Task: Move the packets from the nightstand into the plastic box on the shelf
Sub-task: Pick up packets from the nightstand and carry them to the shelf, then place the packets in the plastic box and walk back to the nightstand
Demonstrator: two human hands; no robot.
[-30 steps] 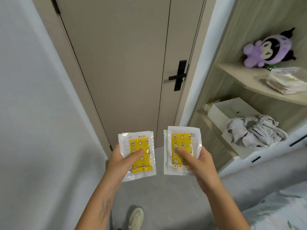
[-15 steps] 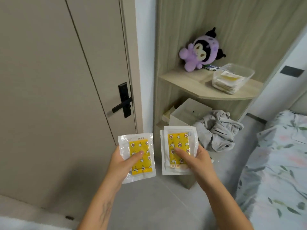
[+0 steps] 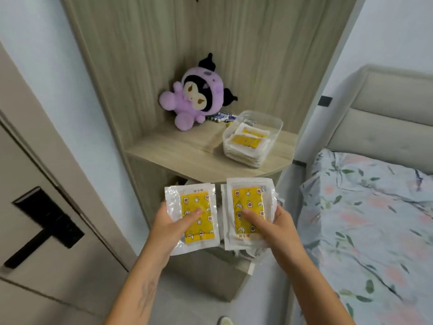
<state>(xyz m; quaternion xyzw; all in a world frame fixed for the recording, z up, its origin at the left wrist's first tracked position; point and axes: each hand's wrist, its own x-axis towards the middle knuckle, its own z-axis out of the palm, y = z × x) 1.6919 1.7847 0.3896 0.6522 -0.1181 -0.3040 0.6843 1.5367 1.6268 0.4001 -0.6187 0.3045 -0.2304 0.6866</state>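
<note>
Two stacks of packets are held side by side below the shelf (image 3: 199,151): the left hand (image 3: 168,227) pinches one stack (image 3: 193,218), the right hand (image 3: 274,227) the other (image 3: 248,212). The plastic box (image 3: 254,137) on the shelf already holds packets, beside a plush toy (image 3: 198,95).

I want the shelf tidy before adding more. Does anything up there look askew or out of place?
Mostly tidy. The packets in the plastic box lie unevenly, the top ones tilted. The purple plush toy slumps sideways against the back panel, and small batteries lie loose behind it.
</note>
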